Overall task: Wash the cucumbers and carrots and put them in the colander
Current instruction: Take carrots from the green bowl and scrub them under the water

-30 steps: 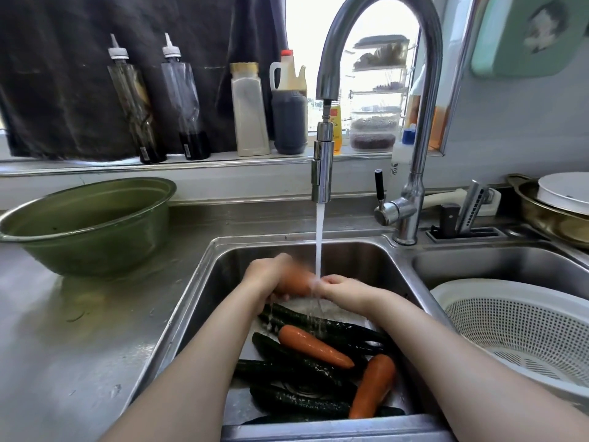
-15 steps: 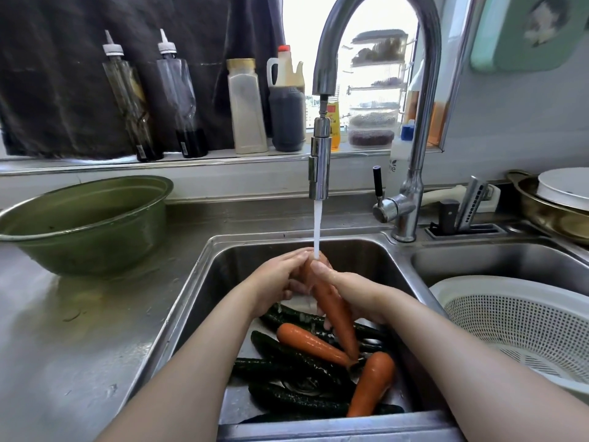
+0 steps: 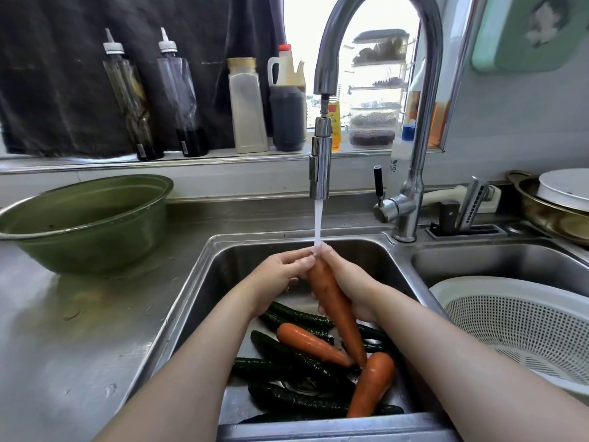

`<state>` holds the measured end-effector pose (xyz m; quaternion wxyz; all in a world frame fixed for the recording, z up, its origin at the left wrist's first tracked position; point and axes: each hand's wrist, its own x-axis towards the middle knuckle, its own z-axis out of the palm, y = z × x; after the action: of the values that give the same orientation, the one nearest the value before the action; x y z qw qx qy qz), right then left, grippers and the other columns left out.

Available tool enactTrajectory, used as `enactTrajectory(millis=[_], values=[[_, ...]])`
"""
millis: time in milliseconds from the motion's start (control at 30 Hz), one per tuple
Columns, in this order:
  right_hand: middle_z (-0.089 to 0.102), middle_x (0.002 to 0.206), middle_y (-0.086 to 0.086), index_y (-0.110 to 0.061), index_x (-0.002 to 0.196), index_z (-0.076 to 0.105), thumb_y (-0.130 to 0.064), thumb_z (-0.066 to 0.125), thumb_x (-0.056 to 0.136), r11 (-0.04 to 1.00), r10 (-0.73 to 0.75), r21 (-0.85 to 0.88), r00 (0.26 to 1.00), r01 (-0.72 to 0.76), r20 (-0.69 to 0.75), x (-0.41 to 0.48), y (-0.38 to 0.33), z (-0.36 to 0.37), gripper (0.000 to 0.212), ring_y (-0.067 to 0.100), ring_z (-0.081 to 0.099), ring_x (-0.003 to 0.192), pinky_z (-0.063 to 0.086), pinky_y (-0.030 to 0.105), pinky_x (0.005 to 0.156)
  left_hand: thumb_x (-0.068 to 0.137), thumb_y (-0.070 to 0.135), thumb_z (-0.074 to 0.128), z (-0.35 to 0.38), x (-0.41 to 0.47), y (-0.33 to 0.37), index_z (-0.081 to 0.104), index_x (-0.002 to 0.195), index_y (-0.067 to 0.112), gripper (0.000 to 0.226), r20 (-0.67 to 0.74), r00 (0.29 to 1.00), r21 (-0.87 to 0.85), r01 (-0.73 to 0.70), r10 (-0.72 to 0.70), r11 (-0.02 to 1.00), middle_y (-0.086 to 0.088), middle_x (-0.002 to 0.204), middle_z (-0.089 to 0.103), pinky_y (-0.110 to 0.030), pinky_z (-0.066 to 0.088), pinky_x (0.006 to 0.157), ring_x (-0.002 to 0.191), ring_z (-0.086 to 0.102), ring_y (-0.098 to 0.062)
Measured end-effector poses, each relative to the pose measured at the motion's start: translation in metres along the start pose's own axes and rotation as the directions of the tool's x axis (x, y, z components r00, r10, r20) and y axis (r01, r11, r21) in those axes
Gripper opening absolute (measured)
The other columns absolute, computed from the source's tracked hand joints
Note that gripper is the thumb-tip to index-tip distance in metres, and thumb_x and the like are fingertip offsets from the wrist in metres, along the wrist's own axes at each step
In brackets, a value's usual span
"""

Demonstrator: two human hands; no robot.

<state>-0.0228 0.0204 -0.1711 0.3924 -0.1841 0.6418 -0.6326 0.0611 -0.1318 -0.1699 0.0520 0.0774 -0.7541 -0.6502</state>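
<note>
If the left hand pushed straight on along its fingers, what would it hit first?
The left hand grips the carrot, so that comes first; past it, likely the right hand.

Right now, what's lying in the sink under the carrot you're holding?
Under the held carrot lie two loose carrots and several cucumbers on the sink floor. They cover most of it, so anything beneath is hidden.

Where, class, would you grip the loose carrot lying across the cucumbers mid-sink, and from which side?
Probably grip the loose carrot at its thick, rounded left end, coming from above-left: that end lies exposed on the cucumbers, while its tapered tip runs behind the held carrot.
</note>
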Motion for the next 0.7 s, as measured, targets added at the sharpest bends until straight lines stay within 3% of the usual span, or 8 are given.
enactTrajectory(millis=[100, 167, 233, 300, 367, 467, 600, 700], values=[[0.066, 0.076, 0.015, -0.006, 0.109, 0.068, -0.071, 0.049, 0.092, 0.998, 0.064, 0.013, 0.998, -0.064, 0.021, -0.001, -0.001, -0.002, 0.070, 0.027, 0.064, 0.060, 0.055, 0.035, 0.057, 0.098, 0.041, 0.064, 0.003, 0.002, -0.002, 0.072, 0.124, 0.037, 0.027, -0.030, 1.000, 0.006, -0.002, 0.002, 1.000, -0.001, 0.114, 0.076, -0.035, 0.047, 0.102, 0.106, 0.066, -0.020], [0.067, 0.089, 0.017, -0.005, 0.121, 0.065, -0.062, 0.046, 0.098, 0.990, 0.097, 0.090, 0.989, -0.107, 0.111, -0.001, -0.001, -0.003, 0.065, 0.028, 0.066, 0.069, 0.056, 0.040, 0.071, 0.100, 0.036, 0.060, 0.000, 0.004, -0.004, 0.073, 0.119, 0.039, 0.023, -0.082, 0.997, -0.015, 0.011, -0.012, 1.000, -0.004, 0.111, 0.075, -0.040, 0.049, 0.098, 0.101, 0.064, -0.025], [0.066, 0.106, 0.018, -0.005, 0.133, 0.057, -0.045, 0.043, 0.105, 0.988, 0.087, 0.105, 0.975, -0.110, 0.207, -0.002, -0.002, -0.005, 0.051, 0.029, 0.067, 0.084, 0.055, 0.042, 0.082, 0.102, 0.037, 0.057, -0.004, 0.005, -0.005, 0.074, 0.114, 0.041, 0.021, -0.123, 0.992, -0.039, 0.023, -0.027, 0.999, -0.002, 0.111, 0.073, -0.050, 0.048, 0.107, 0.105, 0.065, -0.028], [0.065, 0.114, 0.017, -0.008, 0.142, 0.049, -0.026, 0.042, 0.106, 0.989, 0.058, 0.113, 0.959, -0.092, 0.279, -0.003, -0.003, -0.006, 0.041, 0.031, 0.067, 0.095, 0.056, 0.041, 0.085, 0.103, 0.037, 0.055, -0.006, 0.004, -0.004, 0.076, 0.107, 0.040, 0.022, -0.157, 0.987, -0.069, 0.017, -0.028, 0.997, 0.002, 0.107, 0.074, -0.059, 0.044, 0.109, 0.106, 0.064, -0.026], [0.066, 0.111, 0.016, -0.009, 0.142, 0.050, -0.017, 0.046, 0.106, 0.991, 0.017, 0.124, 0.955, -0.056, 0.295, -0.003, -0.003, -0.005, 0.038, 0.032, 0.067, 0.098, 0.056, 0.044, 0.088, 0.103, 0.037, 0.054, -0.006, 0.003, -0.001, 0.077, 0.106, 0.039, 0.023, -0.161, 0.987, -0.073, 0.013, -0.025, 0.997, 0.002, 0.107, 0.075, -0.059, 0.045, 0.108, 0.106, 0.065, -0.026], [0.068, 0.103, 0.013, -0.012, 0.133, 0.059, -0.026, 0.057, 0.102, 1.000, 0.003, 0.028, 0.981, -0.009, 0.194, -0.003, -0.001, -0.001, 0.034, 0.025, 0.068, 0.086, 0.055, 0.044, 0.088, 0.100, 0.040, 0.061, -0.001, 0.000, 0.003, 0.075, 0.112, 0.037, 0.019, -0.129, 0.991, -0.034, 0.016, -0.021, 0.999, 0.002, 0.113, 0.076, -0.047, 0.052, 0.103, 0.112, 0.067, -0.026], [0.065, 0.082, 0.013, -0.009, 0.123, 0.053, -0.063, 0.052, 0.096, 0.991, 0.104, -0.095, 0.990, -0.096, 0.093, -0.004, -0.003, 0.006, 0.060, 0.025, 0.066, 0.066, 0.059, 0.040, 0.062, 0.101, 0.033, 0.061, 0.001, 0.002, 0.002, 0.079, 0.101, 0.036, 0.019, -0.173, 0.985, -0.018, -0.012, 0.009, 1.000, 0.006, 0.097, 0.077, -0.042, 0.052, 0.096, 0.102, 0.068, -0.021], [0.069, 0.090, 0.015, -0.003, 0.122, 0.053, -0.060, 0.042, 0.102, 0.992, 0.126, -0.035, 0.985, -0.122, 0.122, -0.001, -0.003, 0.006, 0.062, 0.028, 0.068, 0.067, 0.058, 0.039, 0.058, 0.103, 0.024, 0.057, 0.000, 0.004, 0.001, 0.081, 0.094, 0.034, 0.028, -0.220, 0.975, -0.024, -0.042, 0.036, 0.999, 0.006, 0.094, 0.076, -0.041, 0.052, 0.093, 0.097, 0.064, -0.020]])
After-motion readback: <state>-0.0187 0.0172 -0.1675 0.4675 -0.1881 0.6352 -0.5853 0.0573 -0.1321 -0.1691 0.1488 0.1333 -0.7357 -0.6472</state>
